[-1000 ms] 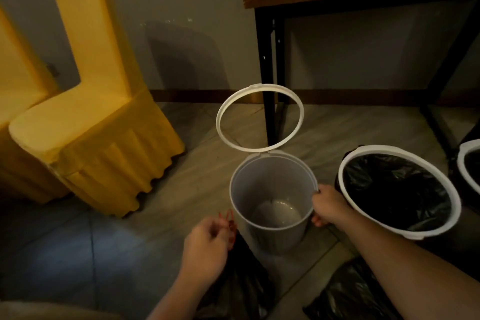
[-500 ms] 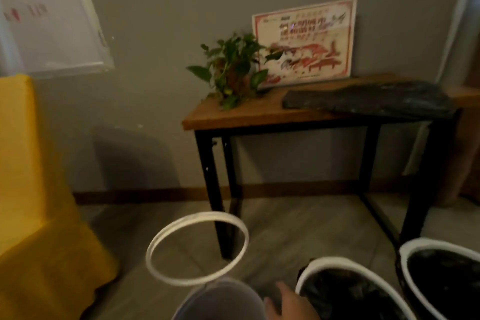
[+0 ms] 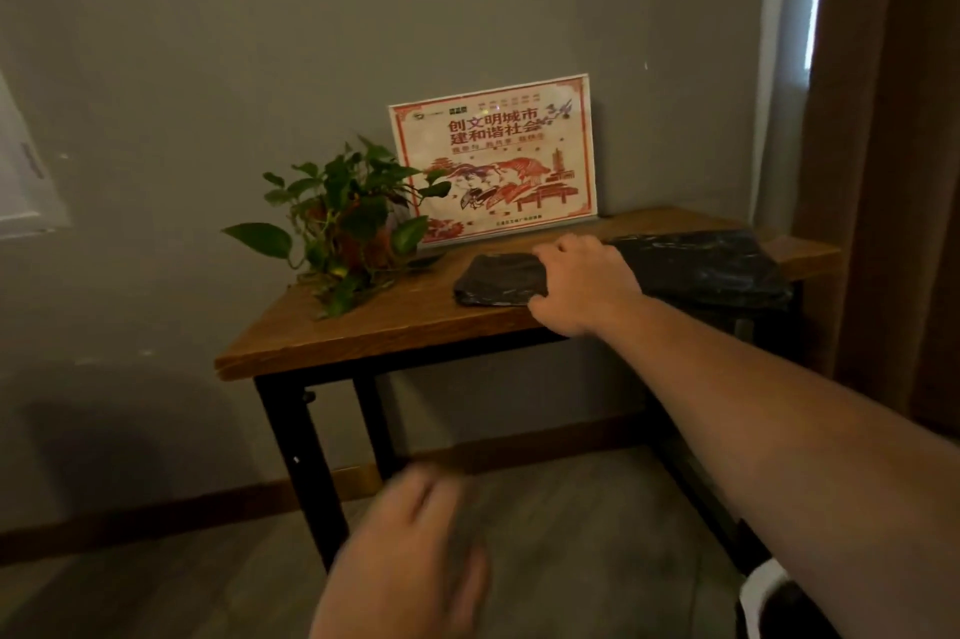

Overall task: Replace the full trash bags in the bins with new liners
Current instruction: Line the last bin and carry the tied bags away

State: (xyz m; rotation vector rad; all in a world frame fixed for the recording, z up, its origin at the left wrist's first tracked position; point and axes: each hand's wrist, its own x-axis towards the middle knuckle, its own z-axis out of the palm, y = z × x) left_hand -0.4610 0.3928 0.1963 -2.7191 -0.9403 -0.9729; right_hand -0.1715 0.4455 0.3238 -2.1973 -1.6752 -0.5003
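Note:
A pile of folded black liners (image 3: pixel 696 264) lies on the wooden side table (image 3: pixel 374 332), and its left end (image 3: pixel 496 280) sticks out past my right hand. My right hand (image 3: pixel 584 282) is stretched out onto that pile, fingers curled over the top and thumb at the near edge, gripping the liner. My left hand (image 3: pixel 410 560) hangs low in front of the table, blurred, with nothing in it and its fingers loosely apart. Only the white rim of one lined bin (image 3: pixel 761 591) shows at the bottom right; the other bins are out of view.
A potted green plant (image 3: pixel 337 228) stands on the table's left part, and a framed red-and-white sign (image 3: pixel 493 160) leans on the grey wall behind it. The table has black metal legs (image 3: pixel 301 472). A brown curtain (image 3: pixel 893 171) hangs on the right.
My view has swung up from the floor and the empty grey bin to the table. My right hand left the bin's rim and reached onto the liners. My left hand no longer holds the black bag.

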